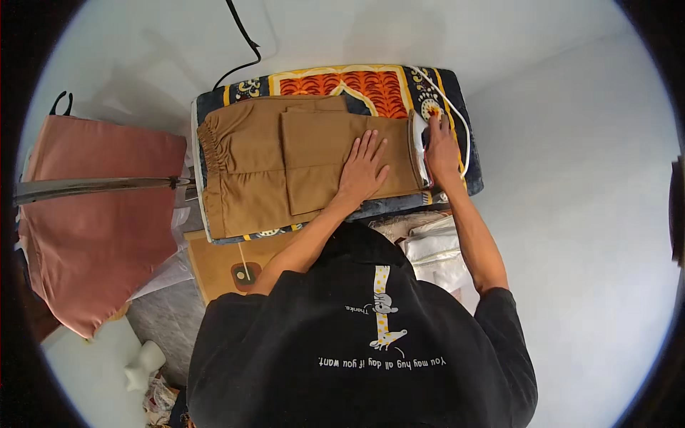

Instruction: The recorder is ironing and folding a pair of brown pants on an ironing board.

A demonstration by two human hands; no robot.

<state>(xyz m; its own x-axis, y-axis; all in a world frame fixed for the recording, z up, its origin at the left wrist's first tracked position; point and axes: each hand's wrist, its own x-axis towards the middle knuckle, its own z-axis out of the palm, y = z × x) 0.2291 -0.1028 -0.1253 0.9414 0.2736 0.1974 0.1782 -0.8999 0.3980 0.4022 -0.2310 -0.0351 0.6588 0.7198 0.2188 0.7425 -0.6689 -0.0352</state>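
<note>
A pair of brown trousers (285, 164) lies folded on a padded surface (457, 100) covered with a patterned blanket in dark blue, orange and yellow. The left hand (364, 171) rests flat on the cloth, fingers spread. The right hand (441, 146) grips the handle of an iron (419, 150) at the trousers' right end, its white cord (464, 135) looping beside it. A pink garment (93, 214) hangs over a metal rail (93, 187) at the left.

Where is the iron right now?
In the head view the iron stands at the right end of the brown folded garment, on the patterned padded board, under the right hand; the left hand lies flat beside it.
</note>
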